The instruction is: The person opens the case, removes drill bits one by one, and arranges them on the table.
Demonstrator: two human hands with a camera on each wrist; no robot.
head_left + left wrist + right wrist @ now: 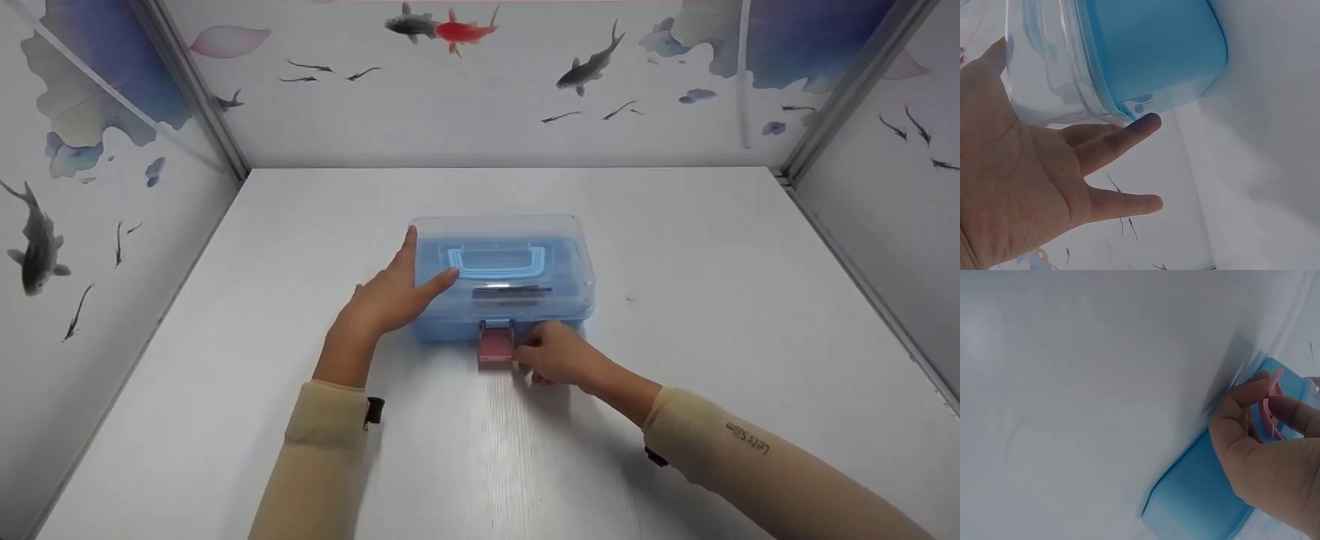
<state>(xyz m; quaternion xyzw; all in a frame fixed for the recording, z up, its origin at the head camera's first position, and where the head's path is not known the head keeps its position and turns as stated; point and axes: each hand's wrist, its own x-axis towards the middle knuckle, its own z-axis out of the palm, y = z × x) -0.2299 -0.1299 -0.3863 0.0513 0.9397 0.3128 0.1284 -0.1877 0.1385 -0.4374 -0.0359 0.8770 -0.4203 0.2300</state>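
Observation:
A blue plastic storage box (442, 330) with a clear lid (579, 289) stands on the table, lid down. On the lid lies a light-blue handle (497, 272), folded flat. A pink latch (496, 346) sticks out from the box's front, swung away from the wall. My left hand (390, 296) rests against the left side of the lid, its thumb reaching over the top near the handle; in the left wrist view the fingers are straight and spread. At the front, my right hand (559, 352) pinches the latch's side between thumb and curled index finger.
The white table (697, 247) is bordered by pale walls printed with fish at the back and sides. Thin dark items (511, 291) show at the front of the lid; whether they lie on or under it I cannot tell.

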